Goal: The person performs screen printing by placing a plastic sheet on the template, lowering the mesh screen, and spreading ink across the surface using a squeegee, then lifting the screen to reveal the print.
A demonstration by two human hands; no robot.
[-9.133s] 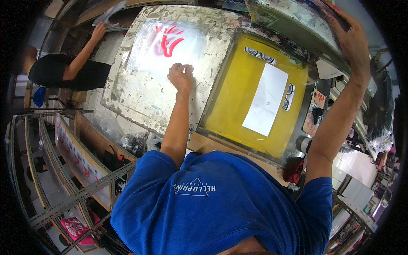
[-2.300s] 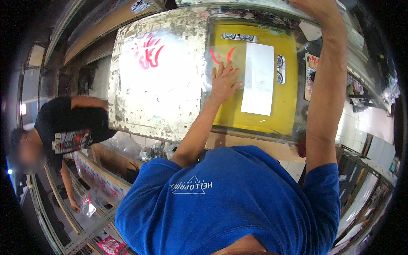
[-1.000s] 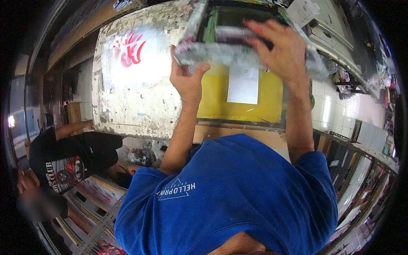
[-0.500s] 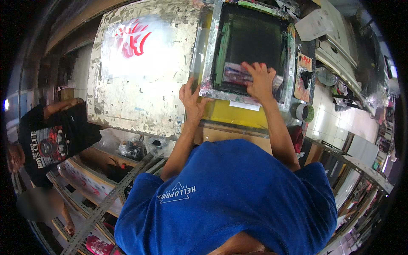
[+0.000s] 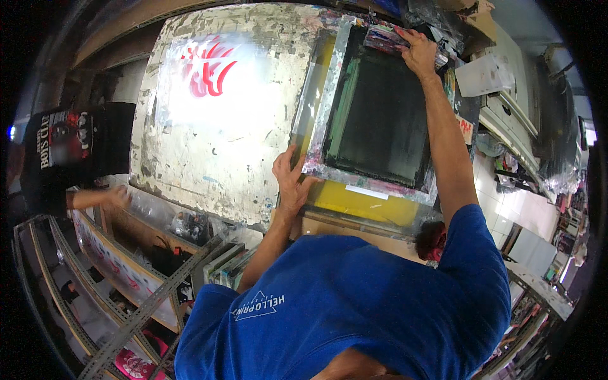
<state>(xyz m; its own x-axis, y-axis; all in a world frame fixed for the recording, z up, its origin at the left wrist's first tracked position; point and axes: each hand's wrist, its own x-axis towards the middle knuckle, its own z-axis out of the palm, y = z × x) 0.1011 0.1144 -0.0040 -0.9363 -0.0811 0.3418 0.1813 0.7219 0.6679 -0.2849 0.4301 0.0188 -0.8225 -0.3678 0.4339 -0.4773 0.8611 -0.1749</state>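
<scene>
While the paint-smeared frame (image 5: 326, 120) lies over a yellow board (image 5: 361, 208), its dark mesh (image 5: 377, 120) facing up, a stained squeegee (image 5: 383, 39) rests crosswise at the far end of that mesh. The right hand (image 5: 419, 54) is closed around the squeegee near its right end, the arm stretched out along the frame's right side. At the near left corner of the frame, the left hand (image 5: 291, 180) spreads thumb and fingers wide about the corner; how firmly it presses, I cannot tell. A strip of white paper (image 5: 367, 192) shows below the frame's near edge. To the left, clear sheeting with red marks (image 5: 206, 79) lies on a pale, blotched tabletop (image 5: 209, 155). Beyond that stands a co-worker in black (image 5: 104, 136), one forearm held out above the shelving (image 5: 152, 304).
</scene>
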